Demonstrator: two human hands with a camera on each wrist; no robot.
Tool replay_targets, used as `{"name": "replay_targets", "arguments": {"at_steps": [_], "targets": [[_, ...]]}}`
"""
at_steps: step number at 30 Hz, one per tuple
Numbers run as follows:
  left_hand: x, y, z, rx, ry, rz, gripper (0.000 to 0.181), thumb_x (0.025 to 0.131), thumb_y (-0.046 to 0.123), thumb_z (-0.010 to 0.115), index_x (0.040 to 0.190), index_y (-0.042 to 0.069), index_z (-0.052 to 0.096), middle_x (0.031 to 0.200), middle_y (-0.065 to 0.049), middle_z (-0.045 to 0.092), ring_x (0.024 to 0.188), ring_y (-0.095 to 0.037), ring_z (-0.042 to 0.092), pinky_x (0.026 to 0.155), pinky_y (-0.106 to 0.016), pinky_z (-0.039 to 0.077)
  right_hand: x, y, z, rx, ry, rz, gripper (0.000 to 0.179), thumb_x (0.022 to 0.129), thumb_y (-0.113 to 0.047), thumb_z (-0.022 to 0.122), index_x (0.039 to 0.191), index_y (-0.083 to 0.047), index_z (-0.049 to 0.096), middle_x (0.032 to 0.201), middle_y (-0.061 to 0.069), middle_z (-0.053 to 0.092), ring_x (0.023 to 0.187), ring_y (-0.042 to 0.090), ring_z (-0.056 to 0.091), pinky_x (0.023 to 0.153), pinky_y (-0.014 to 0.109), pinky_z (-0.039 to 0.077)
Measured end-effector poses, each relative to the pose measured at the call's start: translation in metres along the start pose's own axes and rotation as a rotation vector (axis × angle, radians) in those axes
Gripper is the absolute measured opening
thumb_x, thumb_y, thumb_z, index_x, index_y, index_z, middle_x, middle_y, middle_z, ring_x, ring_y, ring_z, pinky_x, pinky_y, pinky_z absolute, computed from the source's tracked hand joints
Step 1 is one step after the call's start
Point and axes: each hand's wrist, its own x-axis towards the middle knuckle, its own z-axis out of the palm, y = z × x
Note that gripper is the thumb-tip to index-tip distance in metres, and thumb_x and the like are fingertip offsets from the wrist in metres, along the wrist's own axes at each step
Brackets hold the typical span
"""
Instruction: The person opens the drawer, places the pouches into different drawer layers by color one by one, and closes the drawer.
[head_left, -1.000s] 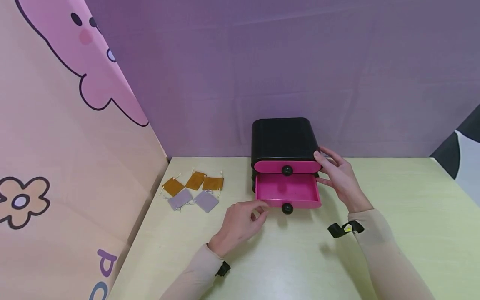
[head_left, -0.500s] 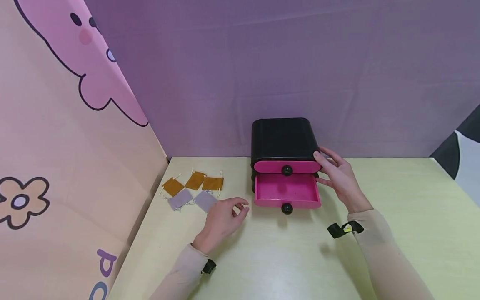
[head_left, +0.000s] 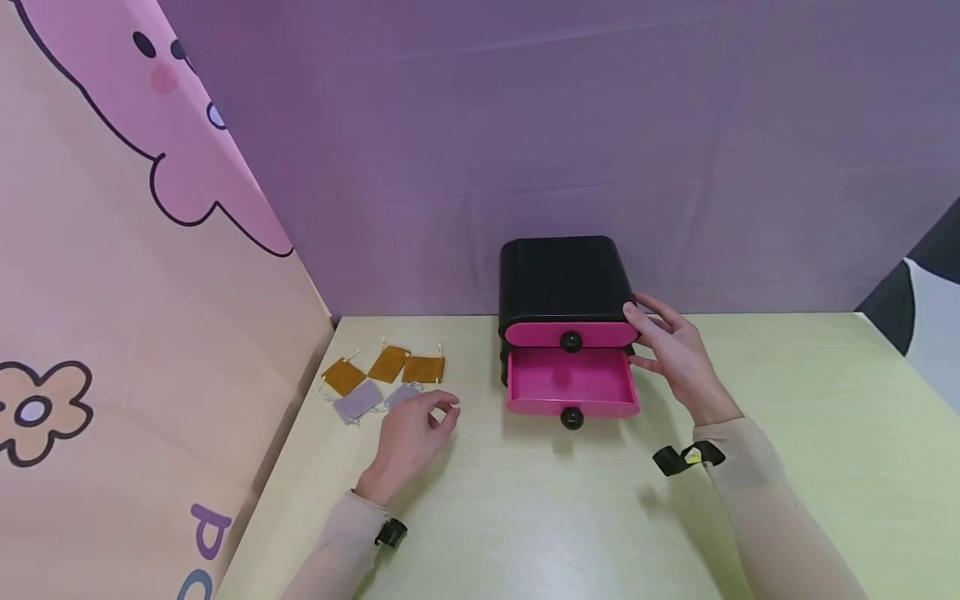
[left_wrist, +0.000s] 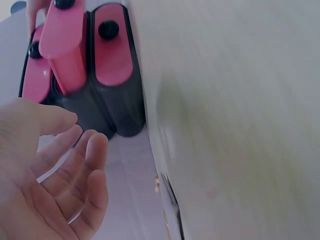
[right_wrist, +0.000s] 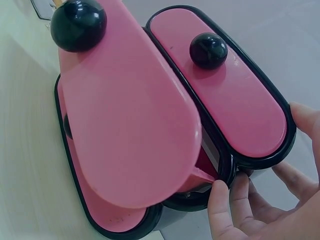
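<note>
A black mini drawer cabinet [head_left: 566, 279] with pink drawers and round black knobs stands on the table. Its middle drawer [head_left: 528, 407] is pulled out and nothing shows inside. The top drawer [head_left: 536, 335] and the bottom drawer [left_wrist: 116, 60] are closed. My right hand [head_left: 684, 367] grips the cabinet's right side near the top drawer, fingertips along its edges in the right wrist view. My left hand [head_left: 408, 437], fingers loosely bent and holding nothing, hovers beside two grey drawstring pouches [head_left: 357, 402], partly covering one. Three mustard drawstring pouches [head_left: 424, 369] lie just behind.
The pale wooden table [head_left: 525, 517] meets a purple backdrop [head_left: 600, 125] behind the cabinet. A printed pink panel [head_left: 150, 292] borders the table's left edge. At the far right is a black and white printed shape [head_left: 930, 292].
My left hand has moved away from the pulled-out drawer, leftward toward the grey pouches. The right hand and the cabinet have stayed in place.
</note>
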Motion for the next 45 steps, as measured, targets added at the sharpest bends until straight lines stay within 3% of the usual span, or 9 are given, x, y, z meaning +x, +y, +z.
{"name": "replay_targets", "arguments": {"at_steps": [9,19,24,28,31,37,45], "targets": [[0.002,-0.024,-0.012,0.028,0.016,-0.035,0.018,0.098,0.023,0.076,0.113,0.014,0.081,0.1,-0.001,0.079,0.072,-0.013,0.073,0.06,-0.029,0.052,-0.001,0.0,0.001,-0.01,0.001,0.005,0.086,0.102,-0.06,0.062,0.171,-0.024,0.026,0.172,0.021,0.031,0.107,0.004,0.061,0.08,0.02,0.062],[0.0,-0.044,-0.025,0.168,-0.025,-0.111,0.029,0.095,0.023,0.077,0.123,0.016,0.078,0.126,-0.013,0.074,0.069,-0.019,0.067,0.057,-0.032,0.049,0.0,-0.002,0.002,-0.04,0.01,-0.005,0.087,0.101,-0.062,0.061,0.171,-0.024,0.026,0.172,0.02,0.033,0.115,0.011,0.06,0.08,0.02,0.062],[0.001,-0.051,-0.027,0.26,-0.06,-0.142,0.036,0.095,0.027,0.077,0.127,0.01,0.076,0.123,-0.017,0.073,0.09,-0.032,0.073,0.067,-0.044,0.058,0.0,-0.003,0.002,-0.042,0.012,0.001,0.087,0.101,-0.062,0.061,0.171,-0.024,0.026,0.171,0.021,0.033,0.114,0.01,0.059,0.08,0.02,0.062],[0.0,-0.054,-0.025,0.316,-0.101,-0.139,0.032,0.095,0.028,0.077,0.117,0.005,0.079,0.117,-0.02,0.074,0.093,-0.037,0.074,0.071,-0.05,0.061,-0.001,-0.002,0.002,-0.027,0.008,0.003,0.086,0.101,-0.062,0.061,0.171,-0.024,0.027,0.171,0.021,0.033,0.111,0.007,0.06,0.08,0.02,0.062],[0.0,-0.054,-0.025,0.326,-0.117,-0.128,0.027,0.094,0.026,0.076,0.11,0.004,0.079,0.112,-0.019,0.074,0.089,-0.035,0.073,0.071,-0.05,0.061,-0.001,-0.001,0.001,-0.015,0.006,-0.001,0.085,0.101,-0.061,0.061,0.171,-0.025,0.027,0.171,0.021,0.033,0.108,0.004,0.061,0.08,0.02,0.062],[0.002,-0.052,-0.026,0.322,-0.131,-0.132,0.026,0.094,0.023,0.077,0.109,0.003,0.08,0.11,-0.019,0.075,0.089,-0.034,0.073,0.072,-0.048,0.061,-0.001,0.001,0.0,-0.006,-0.003,-0.001,0.085,0.102,-0.061,0.061,0.171,-0.025,0.027,0.17,0.02,0.033,0.106,0.002,0.062,0.081,0.02,0.062],[0.008,-0.052,-0.029,0.256,-0.141,-0.154,0.014,0.094,0.017,0.08,0.101,0.005,0.083,0.102,-0.012,0.08,0.087,-0.027,0.073,0.071,-0.042,0.059,0.001,0.001,-0.001,-0.012,-0.007,0.003,0.085,0.101,-0.061,0.061,0.171,-0.025,0.026,0.171,0.02,0.032,0.107,0.003,0.062,0.08,0.021,0.062]]}}
